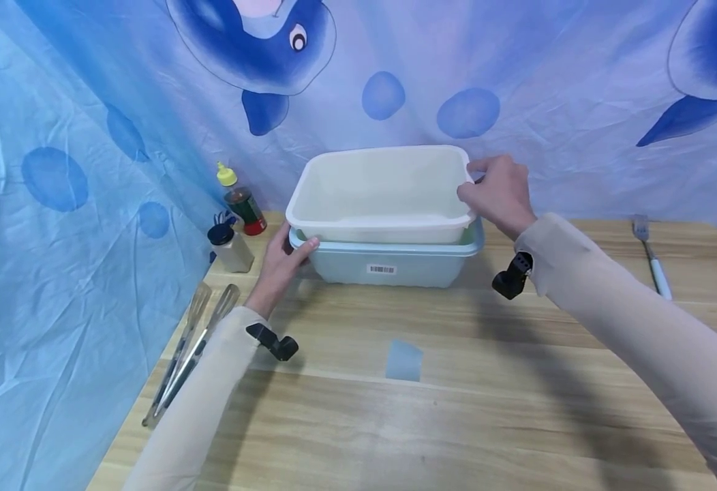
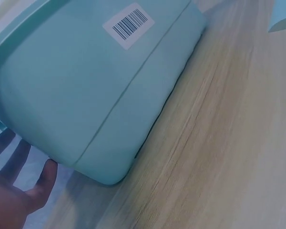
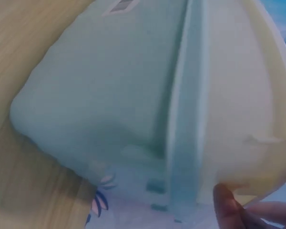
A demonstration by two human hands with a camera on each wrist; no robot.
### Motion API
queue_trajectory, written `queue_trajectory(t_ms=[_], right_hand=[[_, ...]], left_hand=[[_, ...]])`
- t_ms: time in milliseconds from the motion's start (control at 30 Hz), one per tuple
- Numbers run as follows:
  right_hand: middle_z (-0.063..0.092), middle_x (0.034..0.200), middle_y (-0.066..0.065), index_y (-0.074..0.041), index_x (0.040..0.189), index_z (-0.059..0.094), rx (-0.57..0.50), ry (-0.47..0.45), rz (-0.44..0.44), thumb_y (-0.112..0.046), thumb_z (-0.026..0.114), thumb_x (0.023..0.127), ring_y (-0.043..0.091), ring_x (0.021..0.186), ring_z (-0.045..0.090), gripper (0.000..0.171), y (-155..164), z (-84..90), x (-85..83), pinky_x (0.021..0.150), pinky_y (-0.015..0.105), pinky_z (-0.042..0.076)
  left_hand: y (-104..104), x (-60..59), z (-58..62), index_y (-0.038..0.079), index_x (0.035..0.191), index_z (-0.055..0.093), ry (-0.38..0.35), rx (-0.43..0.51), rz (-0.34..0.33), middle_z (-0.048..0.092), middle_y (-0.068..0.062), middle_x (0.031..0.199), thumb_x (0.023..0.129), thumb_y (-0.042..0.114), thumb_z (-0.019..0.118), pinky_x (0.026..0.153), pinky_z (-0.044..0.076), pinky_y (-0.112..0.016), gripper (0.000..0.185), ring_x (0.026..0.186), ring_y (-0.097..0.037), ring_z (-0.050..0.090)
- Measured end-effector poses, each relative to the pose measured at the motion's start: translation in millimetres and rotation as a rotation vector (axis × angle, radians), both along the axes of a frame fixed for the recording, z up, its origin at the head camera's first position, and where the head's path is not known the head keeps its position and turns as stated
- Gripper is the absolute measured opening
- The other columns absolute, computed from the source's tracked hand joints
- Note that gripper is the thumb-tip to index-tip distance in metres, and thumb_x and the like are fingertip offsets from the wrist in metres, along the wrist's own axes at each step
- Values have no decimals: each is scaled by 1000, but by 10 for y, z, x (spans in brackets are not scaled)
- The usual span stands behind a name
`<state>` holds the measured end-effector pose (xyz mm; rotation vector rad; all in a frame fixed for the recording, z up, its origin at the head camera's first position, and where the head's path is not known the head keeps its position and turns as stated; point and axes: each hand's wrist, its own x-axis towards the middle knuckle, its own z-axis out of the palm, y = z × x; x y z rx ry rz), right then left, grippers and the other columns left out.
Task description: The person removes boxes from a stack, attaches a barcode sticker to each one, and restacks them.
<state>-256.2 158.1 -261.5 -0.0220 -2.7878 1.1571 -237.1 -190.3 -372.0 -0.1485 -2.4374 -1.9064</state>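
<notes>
Two tubs sit nested at the back of the wooden table [image 1: 456, 409], the white tub [image 1: 383, 191] inside the pale blue tub [image 1: 389, 262]. Lifting the white one cleanly probably wants a straight upward pull while the blue one is held down. The right hand [image 1: 499, 194] pinches the white rim; the left hand [image 1: 281, 262] curls round the blue rim. A dolphin-print cloth [image 1: 58, 170] hangs behind, with tongs [image 1: 189, 348] and bottles [image 1: 238, 211] at left

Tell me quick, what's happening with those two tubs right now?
Left hand holds blue tub rim. Right hand grips white tub corner. White nested in blue. Nothing in the way.
</notes>
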Motion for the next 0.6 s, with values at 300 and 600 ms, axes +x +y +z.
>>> queue_trajectory(t_ms=[300, 600], right_hand=[[54, 46, 6, -1, 122, 64, 130, 141, 84, -14, 52, 79, 12, 38, 42, 46, 63, -186, -18, 41, 26, 36], [65, 61, 17, 2, 124, 61, 210, 184, 145, -16, 52, 85, 21, 45, 53, 43, 82, -219, -17, 43, 28, 40]], left_hand=[[9, -21, -28, 41, 151, 23, -22, 41, -5, 27, 1, 160, 89, 34, 67, 107, 42, -52, 76, 141, -27, 36], [-39, 20, -10, 47, 150, 19, -46, 18, -11, 22, 5, 161, 88, 40, 67, 108, 41, -52, 79, 144, -25, 32]])
